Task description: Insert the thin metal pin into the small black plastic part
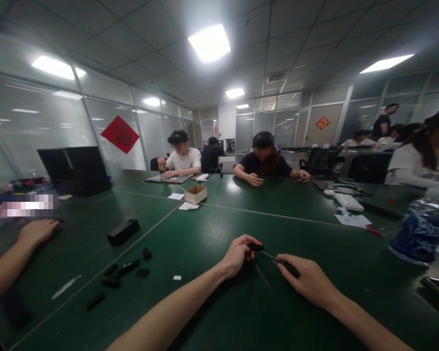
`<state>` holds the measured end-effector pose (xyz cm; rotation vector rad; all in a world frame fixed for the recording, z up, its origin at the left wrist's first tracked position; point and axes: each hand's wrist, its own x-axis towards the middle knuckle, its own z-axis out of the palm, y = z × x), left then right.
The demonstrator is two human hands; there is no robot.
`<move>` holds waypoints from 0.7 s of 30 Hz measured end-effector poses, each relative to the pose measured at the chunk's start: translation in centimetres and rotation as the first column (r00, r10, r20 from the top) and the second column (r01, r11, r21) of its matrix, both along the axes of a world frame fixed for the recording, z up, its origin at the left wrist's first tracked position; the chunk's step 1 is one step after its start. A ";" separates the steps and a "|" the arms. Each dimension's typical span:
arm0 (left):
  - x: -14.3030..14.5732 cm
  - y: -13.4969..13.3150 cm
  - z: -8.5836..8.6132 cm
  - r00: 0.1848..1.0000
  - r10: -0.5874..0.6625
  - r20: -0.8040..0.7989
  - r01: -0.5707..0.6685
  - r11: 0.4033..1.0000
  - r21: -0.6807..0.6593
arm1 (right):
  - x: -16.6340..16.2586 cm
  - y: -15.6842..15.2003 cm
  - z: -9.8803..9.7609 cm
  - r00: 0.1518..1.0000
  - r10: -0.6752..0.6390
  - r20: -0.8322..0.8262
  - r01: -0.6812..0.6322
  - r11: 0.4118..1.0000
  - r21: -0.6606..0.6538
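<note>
Fingers [246, 242] of the left hand [237, 257] are curled shut, pinching a small black part [255, 247] just above the green desk [212, 229], apparently to steady it for the tool. The right hand [309, 282] is closed round a slim black tool [278, 261], gripped like a pen for control, its shaft aimed at that part, touching or nearly so. Loose black pieces [128, 267] lie well to the left, near a co-worker's hand [36, 230]; 1 water bottle [422, 229] stands to the right.

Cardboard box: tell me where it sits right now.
In the head view the cardboard box sits on the green table, left of centre, with white paper slips beside it, before the person in the white shirt.
</note>
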<state>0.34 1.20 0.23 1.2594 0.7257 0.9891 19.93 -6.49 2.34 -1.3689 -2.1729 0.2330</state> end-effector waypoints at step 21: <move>0.1 -0.3 0.2 1.000 0.018 -0.009 -0.018 1.000 0.010 | 0.1 0.0 0.0 0.998 0.004 0.059 -0.003 1.000 -0.007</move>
